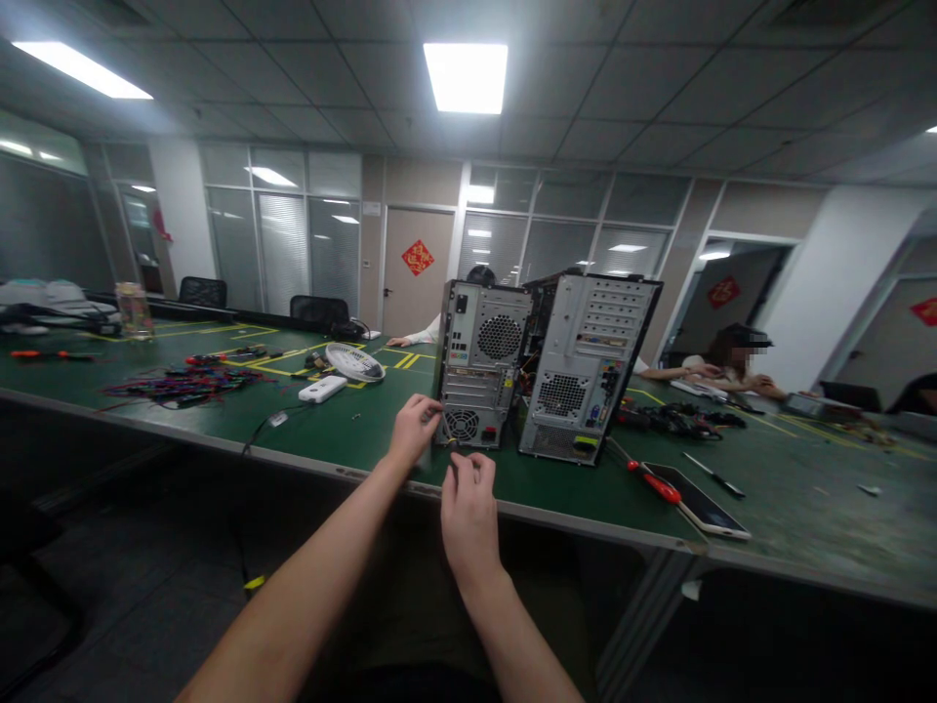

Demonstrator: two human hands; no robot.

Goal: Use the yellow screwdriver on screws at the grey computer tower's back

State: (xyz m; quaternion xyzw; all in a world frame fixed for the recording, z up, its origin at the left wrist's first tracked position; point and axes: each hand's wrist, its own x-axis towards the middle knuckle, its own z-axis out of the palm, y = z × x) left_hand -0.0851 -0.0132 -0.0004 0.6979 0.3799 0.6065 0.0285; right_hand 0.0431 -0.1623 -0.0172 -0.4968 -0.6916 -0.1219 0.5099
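A computer tower (479, 386) stands upright at the table's front edge, its rear with fan grilles and ports facing me. My left hand (416, 430) is at the tower's lower left edge, its fingers curled and pressed together; what they hold is too small to make out. Just below the tower's bottom edge, my right hand (468, 498) has its fingers closed in a pinch around something small and dark that I cannot name. A thin line, perhaps a cord, shows between the two hands. Close on the right stands a second computer tower (578, 376), also rear side toward me.
Right of the towers lie a red-handled screwdriver (663, 485), a phone (703, 503) and a slim black-handled tool (724, 483). Leftward are a white power strip (322, 391), a small white basket (355, 362) and a cable pile (186, 384). Other people sit across the table.
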